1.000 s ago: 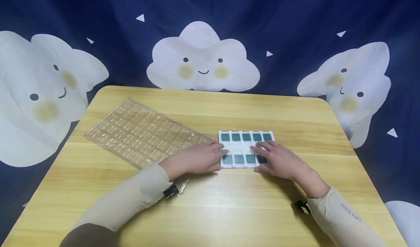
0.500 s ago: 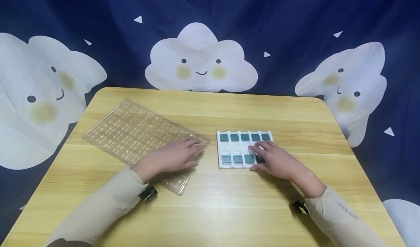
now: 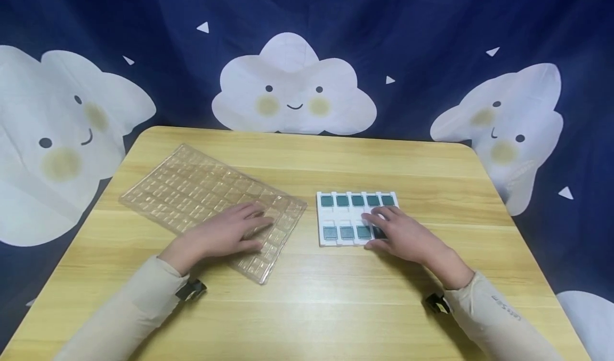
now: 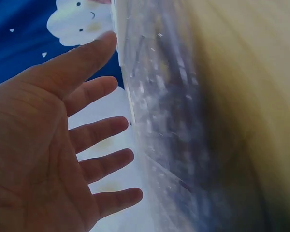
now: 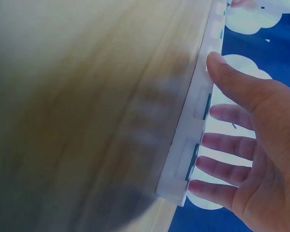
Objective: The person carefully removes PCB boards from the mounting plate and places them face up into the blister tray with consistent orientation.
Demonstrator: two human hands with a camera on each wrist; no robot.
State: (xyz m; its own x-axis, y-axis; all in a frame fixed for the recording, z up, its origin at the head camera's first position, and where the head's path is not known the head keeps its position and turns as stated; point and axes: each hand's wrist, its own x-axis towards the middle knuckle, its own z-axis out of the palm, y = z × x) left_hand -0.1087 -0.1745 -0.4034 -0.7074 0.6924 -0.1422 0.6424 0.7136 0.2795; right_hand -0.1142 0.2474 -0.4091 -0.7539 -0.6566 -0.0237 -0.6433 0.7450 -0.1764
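A white tray (image 3: pixel 349 215) holds two rows of small green square chips (image 3: pixel 330 233); a darker one lies partly behind my right fingers. My right hand (image 3: pixel 405 235) rests over the tray's right part with fingers spread. In the right wrist view the fingertips (image 5: pixel 199 162) sit right at its top face, and the thumb reaches its near edge. Left of it lies a large clear plastic tray (image 3: pixel 206 179) with many moulded pockets, set at a slant. Over its near right part is my left hand (image 3: pixel 220 233), fingers apart and holding nothing; in the left wrist view the palm (image 4: pixel 34 145) shows bare.
Both trays lie on a light wooden table (image 3: pixel 307 318) with rounded far corners. Behind it hangs a dark blue curtain (image 3: pixel 412 30) printed with white clouds. A strip of table separates the two trays. Black wrist devices (image 3: pixel 191 290) sit under both sleeves.
My left hand has left the white tray's left edge and moved left over the clear tray. My right hand and both trays have stayed in about the same place.
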